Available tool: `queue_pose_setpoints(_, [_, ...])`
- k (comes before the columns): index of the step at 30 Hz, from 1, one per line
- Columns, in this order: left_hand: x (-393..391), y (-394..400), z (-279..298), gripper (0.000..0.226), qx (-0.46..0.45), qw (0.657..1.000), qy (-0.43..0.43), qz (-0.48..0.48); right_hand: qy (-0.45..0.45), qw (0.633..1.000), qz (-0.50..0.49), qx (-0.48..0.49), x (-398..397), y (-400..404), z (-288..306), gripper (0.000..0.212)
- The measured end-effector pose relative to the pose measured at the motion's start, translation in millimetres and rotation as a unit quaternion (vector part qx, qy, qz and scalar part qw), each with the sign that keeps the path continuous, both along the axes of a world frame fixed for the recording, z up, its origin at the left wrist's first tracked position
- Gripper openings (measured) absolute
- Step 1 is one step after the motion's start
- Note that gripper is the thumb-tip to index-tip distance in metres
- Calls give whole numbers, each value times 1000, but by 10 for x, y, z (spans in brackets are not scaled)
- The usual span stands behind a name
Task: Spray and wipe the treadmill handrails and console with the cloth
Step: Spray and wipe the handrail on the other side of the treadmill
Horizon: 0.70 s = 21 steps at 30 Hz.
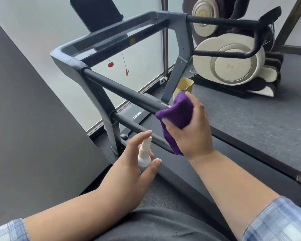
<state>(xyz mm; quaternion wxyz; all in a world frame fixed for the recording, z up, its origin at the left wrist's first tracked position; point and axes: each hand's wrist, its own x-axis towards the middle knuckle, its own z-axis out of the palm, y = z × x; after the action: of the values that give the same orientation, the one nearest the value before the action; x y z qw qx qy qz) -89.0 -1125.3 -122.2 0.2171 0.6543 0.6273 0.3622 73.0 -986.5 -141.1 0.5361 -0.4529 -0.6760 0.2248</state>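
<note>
Nearest, low in the frame, the left hand [137, 164] curls round a small white spray bottle [144, 153], one finger resting on top of the nozzle, which sits just beside the lower handrail [139, 129]. Right of centre, the right hand [189, 133] grips a bunched purple cloth [176, 112] that is wrapped over the near end of the upper handrail [122, 91].

For this step, the wipe seems best done by keeping the cloth folded round the bar so it covers top and underside together, then drawing it steadily up-left along the foam toward the grey corner joint [68, 63]. A spray aimed at the bar, not the belt [189, 164], would avoid a slippery deck.

Farther off, in the upper left, the console [101, 40] with its dark screen [96, 13] looks not yet reached; the far handrail [224, 21] in the upper right also waits.
</note>
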Motion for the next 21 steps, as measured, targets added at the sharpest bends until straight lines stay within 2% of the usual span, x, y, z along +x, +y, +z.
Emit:
queue_pose_setpoints(4, [24,7,12,58,8,1000,22,-3,-123,992,13,-21,-179,166,127,76])
queue_pose_setpoints(7, [10,15,11,57,12,999,31,-3,-89,996,-16,10,-131,76,-75,76])
queue_pose_setpoints(10, [-19,24,-16,58,-4,999,32,-2,-70,995,-56,46,-52,-48,-396,87])
queue_pose_setpoints(14, [-31,55,-31,58,-12,999,38,-8,-33,998,-56,-13,51,-128,-719,95])
queue_pose_setpoints(21, [26,136,1,58,0,999,39,-24,1,995,6,-99,224,-205,-1013,93])
